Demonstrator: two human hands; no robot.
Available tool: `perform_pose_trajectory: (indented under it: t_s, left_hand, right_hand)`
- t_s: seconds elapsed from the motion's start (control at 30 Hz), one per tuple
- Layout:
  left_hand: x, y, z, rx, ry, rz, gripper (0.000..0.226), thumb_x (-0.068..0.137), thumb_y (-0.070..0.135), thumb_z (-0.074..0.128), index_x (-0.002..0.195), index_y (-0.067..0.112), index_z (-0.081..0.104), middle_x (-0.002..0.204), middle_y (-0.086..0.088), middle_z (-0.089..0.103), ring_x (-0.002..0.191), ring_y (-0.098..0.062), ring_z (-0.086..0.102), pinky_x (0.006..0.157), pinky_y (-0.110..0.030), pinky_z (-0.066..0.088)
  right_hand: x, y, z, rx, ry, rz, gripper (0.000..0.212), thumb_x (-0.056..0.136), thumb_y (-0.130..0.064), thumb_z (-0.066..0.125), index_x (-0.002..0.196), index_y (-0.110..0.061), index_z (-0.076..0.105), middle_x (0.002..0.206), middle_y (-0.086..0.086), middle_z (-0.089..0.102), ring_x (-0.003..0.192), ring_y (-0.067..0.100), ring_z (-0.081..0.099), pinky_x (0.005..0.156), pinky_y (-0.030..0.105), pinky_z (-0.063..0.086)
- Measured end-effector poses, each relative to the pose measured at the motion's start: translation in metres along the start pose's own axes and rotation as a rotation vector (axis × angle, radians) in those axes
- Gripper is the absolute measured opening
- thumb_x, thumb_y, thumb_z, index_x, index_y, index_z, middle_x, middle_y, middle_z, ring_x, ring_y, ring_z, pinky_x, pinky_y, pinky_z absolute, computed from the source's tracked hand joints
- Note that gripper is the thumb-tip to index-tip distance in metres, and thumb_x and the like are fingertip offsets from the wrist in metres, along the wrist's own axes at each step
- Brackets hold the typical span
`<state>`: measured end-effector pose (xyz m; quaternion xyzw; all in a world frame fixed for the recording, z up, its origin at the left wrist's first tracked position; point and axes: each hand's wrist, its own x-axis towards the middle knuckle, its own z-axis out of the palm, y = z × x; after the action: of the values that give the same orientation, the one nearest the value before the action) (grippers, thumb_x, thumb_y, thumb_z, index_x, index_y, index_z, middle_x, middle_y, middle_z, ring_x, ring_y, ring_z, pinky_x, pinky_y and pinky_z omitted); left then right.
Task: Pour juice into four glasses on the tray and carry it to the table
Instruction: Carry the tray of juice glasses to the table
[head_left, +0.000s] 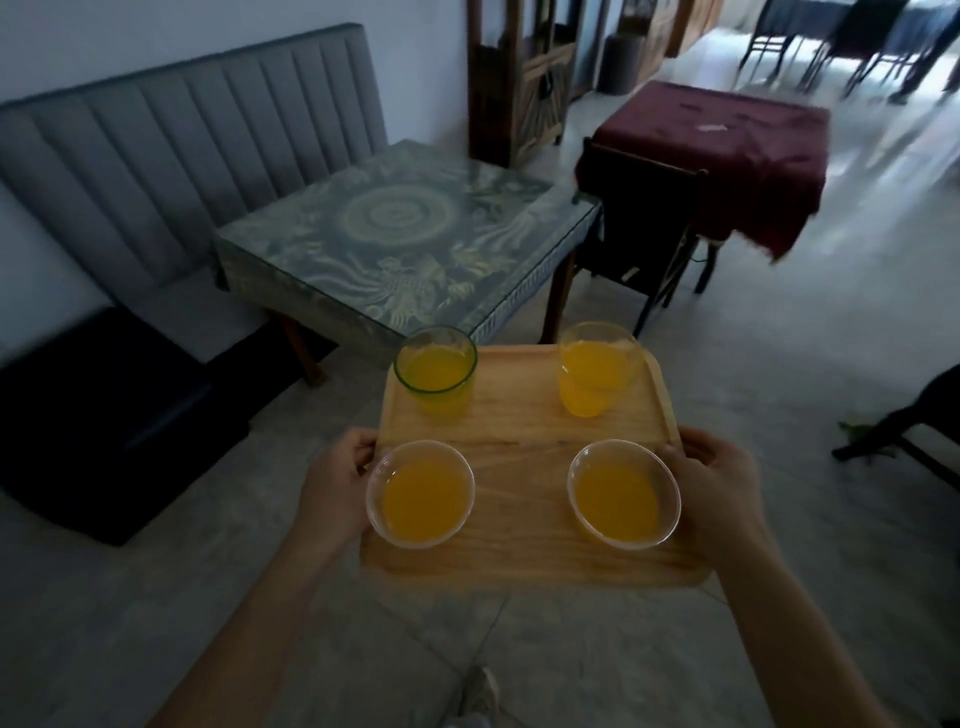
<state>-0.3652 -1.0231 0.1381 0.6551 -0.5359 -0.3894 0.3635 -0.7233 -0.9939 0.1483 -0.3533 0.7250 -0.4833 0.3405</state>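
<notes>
No label or writing can be read anywhere here. The left hand (332, 488) grips the wooden tray (524, 436) at its 9 o'clock edge and the right hand (717, 493) at 3 o'clock, fingers curled tightly around the rim. The tray hangs above the floor just short of the patterned glass-topped table (405, 234) at 12 o'clock, carrying four glasses of orange juice: a green-rimmed glass (435, 371), a rounded glass (597, 369) and two shallow clear cups (421, 493) (623, 493).

Orange-yellow juice (435, 370) fills four clear glasses, one green-rimmed (435, 371), on a pale wooden tray (519, 431). The worktop (405, 234) wears blue-green cloth, seemingly a medallion-and-bird pattern; another cloth (727, 150) is maroon.
</notes>
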Motion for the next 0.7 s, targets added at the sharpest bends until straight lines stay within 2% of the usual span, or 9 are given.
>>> perform_pose_trajectory:
  t_s: [0.07,0.13,0.23,0.33,0.47,0.53,0.6,0.7]
  left_hand:
    - [0.023,0.007,0.003,0.032,-0.056,0.051,0.022,0.089,0.015,0.075,0.096,0.032,0.063,0.098,0.008,0.074,0.096,-0.013,0.071,0.076,-0.032,0.055]
    - [0.046,0.017,0.007,0.031,-0.1,0.063,0.026,0.086,0.014,0.08,0.096,0.031,0.063,0.1,0.005,0.074,0.097,-0.016,0.071,0.081,-0.041,0.058]
    - [0.076,0.029,0.017,0.074,-0.133,0.089,0.02,0.088,0.017,0.078,0.104,0.02,0.066,0.103,0.0,0.075,0.097,-0.018,0.072,0.083,-0.047,0.059]
    - [0.102,0.036,0.031,0.093,-0.153,0.12,0.018,0.088,0.017,0.078,0.103,0.018,0.067,0.099,0.004,0.075,0.092,-0.014,0.072,0.079,-0.042,0.06]
    - [0.135,0.046,0.056,0.079,-0.187,0.115,0.016,0.09,0.018,0.076,0.103,0.021,0.067,0.099,0.004,0.076,0.091,-0.012,0.073,0.076,-0.036,0.059]
    - [0.148,0.052,0.069,0.049,-0.2,0.109,0.01,0.093,0.015,0.071,0.101,0.021,0.067,0.097,0.004,0.076,0.09,-0.013,0.074,0.074,-0.035,0.059]
    - [0.161,0.059,0.084,0.02,-0.205,0.094,0.01,0.095,0.012,0.067,0.098,0.022,0.067,0.095,0.004,0.077,0.088,-0.014,0.074,0.076,-0.037,0.06]
    - [0.18,0.071,0.106,0.056,-0.212,0.098,0.012,0.095,0.013,0.068,0.1,0.023,0.064,0.093,0.009,0.074,0.087,-0.011,0.072,0.071,-0.031,0.058]
  right_hand:
    - [0.009,-0.003,0.0,0.024,0.038,0.003,0.025,0.091,-0.006,0.067,0.112,-0.019,0.073,0.088,-0.01,0.073,0.072,0.009,0.072,0.062,0.028,0.053]
    - [0.018,-0.006,0.001,0.05,0.075,0.006,0.025,0.09,-0.004,0.068,0.106,-0.022,0.073,0.084,-0.009,0.074,0.069,0.009,0.073,0.06,0.027,0.055]
    - [0.032,-0.009,0.001,0.071,0.109,0.008,0.023,0.089,-0.004,0.069,0.104,-0.02,0.075,0.082,-0.006,0.076,0.07,0.011,0.073,0.055,0.023,0.055]
    - [0.049,-0.01,0.001,0.088,0.139,0.031,0.024,0.089,-0.004,0.07,0.108,-0.017,0.076,0.085,-0.006,0.076,0.074,0.016,0.074,0.06,0.029,0.057]
    - [0.077,-0.01,-0.003,0.109,0.171,0.046,0.028,0.085,-0.002,0.072,0.088,-0.03,0.073,0.074,-0.014,0.076,0.067,0.01,0.073,0.051,0.023,0.056]
    - [0.093,-0.008,-0.005,0.099,0.201,0.063,0.025,0.084,-0.002,0.072,0.095,-0.024,0.076,0.075,-0.009,0.077,0.068,0.013,0.074,0.057,0.029,0.059]
    - [0.112,-0.008,-0.009,0.09,0.227,0.086,0.025,0.086,-0.002,0.071,0.105,-0.018,0.076,0.083,-0.004,0.077,0.075,0.018,0.075,0.071,0.04,0.062]
    - [0.144,-0.01,-0.015,0.072,0.22,0.094,0.027,0.088,-0.005,0.071,0.115,-0.013,0.073,0.09,-0.003,0.074,0.082,0.02,0.073,0.08,0.047,0.062]
